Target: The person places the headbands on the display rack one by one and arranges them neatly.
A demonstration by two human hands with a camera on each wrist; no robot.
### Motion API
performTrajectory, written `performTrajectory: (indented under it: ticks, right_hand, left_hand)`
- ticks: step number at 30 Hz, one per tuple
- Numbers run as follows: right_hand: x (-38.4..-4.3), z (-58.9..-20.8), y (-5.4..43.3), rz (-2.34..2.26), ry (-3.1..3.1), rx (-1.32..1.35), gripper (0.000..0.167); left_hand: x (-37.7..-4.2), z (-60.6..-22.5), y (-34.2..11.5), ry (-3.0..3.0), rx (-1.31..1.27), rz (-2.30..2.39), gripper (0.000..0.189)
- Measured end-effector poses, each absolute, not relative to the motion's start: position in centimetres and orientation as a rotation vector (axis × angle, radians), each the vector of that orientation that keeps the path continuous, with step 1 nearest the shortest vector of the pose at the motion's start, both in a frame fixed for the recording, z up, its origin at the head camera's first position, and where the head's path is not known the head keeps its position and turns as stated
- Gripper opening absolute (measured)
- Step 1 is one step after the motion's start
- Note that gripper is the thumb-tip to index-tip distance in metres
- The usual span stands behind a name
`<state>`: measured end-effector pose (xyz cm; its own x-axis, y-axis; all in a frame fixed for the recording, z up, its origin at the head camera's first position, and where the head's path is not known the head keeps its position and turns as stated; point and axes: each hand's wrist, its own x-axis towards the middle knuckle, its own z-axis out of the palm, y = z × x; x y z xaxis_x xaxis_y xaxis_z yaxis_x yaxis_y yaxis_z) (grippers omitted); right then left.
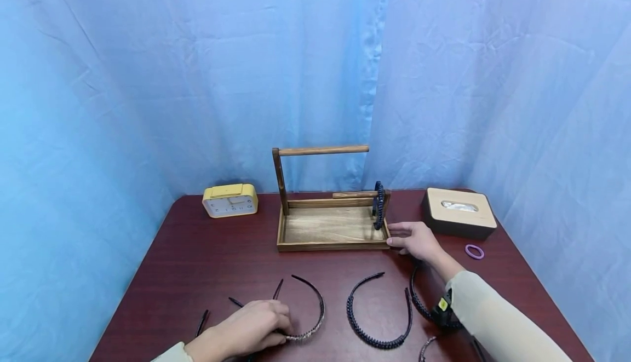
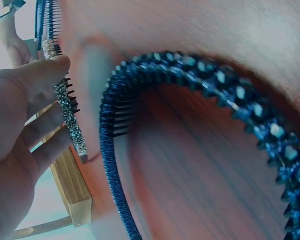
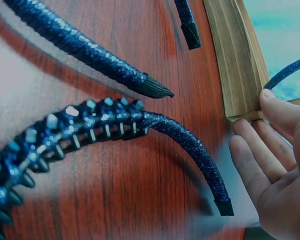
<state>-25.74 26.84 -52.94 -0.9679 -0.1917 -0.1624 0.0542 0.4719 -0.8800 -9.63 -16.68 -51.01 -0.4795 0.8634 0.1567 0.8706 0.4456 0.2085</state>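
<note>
My left hand (image 1: 256, 323) pinches a silver glittery headband (image 1: 307, 333) low over the table; in the left wrist view its thumb lies across the beaded headband (image 2: 70, 112), with fingers behind it. At the right end of a wooden rack (image 1: 335, 246), my right hand (image 1: 416, 240) touches the front corner. In the right wrist view the thumb and straight fingers of that hand (image 3: 275, 150) rest by the wooden corner (image 3: 235, 107). A dark beaded headband (image 1: 378, 206) hangs on the rack's lower bar. Another dark beaded headband (image 1: 379, 344) lies between my hands.
More headbands (image 1: 416, 291) lie under my right forearm, and dark band tips (image 1: 202, 321) show beside my left hand. At the back stand a yellow clock (image 1: 230, 200) and a tissue box (image 1: 458, 214). A purple ring (image 1: 474, 251) lies right of my right hand.
</note>
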Motion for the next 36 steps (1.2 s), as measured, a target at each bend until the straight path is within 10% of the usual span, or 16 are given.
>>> performTrajectory:
  ticks: [36]
  right_hand:
    - [-25.6,-52.7,26.8,-1.471,2.49,-0.103,0.054]
  left_hand:
    - [-11.2,-45.4,-16.7,-2.704,-0.651,-1.626,0.029]
